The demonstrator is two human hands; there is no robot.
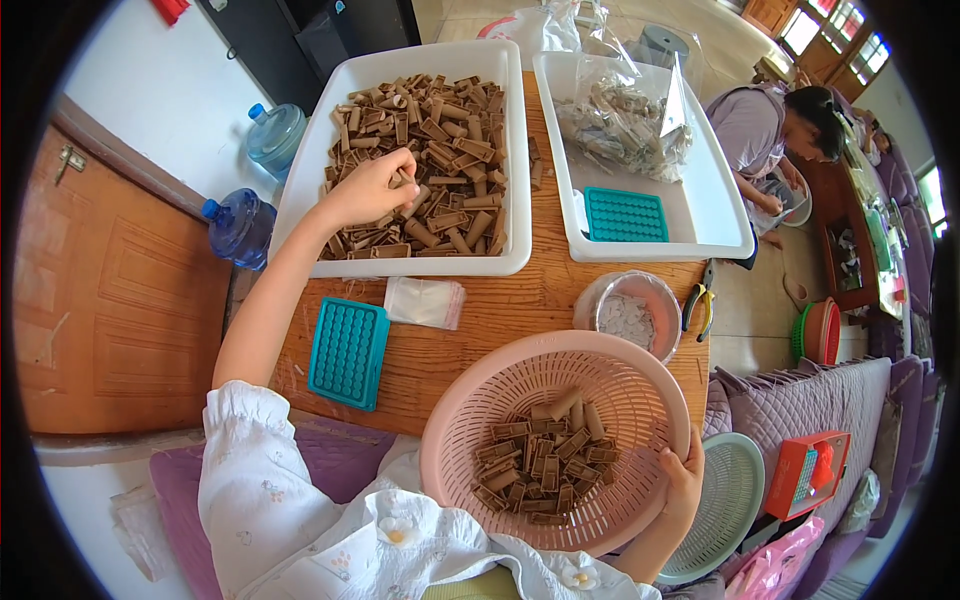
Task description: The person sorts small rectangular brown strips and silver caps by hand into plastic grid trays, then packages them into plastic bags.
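My left hand (375,190) is over a large white bin (519,160) heaped with small brown trough-shaped plastic pieces (440,215). Its fingers are curled together around a brown piece, mostly hidden by the fingers. At my lap, my right hand (682,475) grips the right rim of a pink slotted plastic basket (450,400). A smaller pile of the same brown pieces (545,460) lies in the bottom of that basket, some facing up and some turned over.
On the wooden table (480,345) are a teal tray (348,353), clear plastic bags (425,302), a tub (652,285) and pliers (697,305). A second white bin (690,235) holds bagged pieces and another teal tray (626,215). A person (750,130) sits beyond, right.
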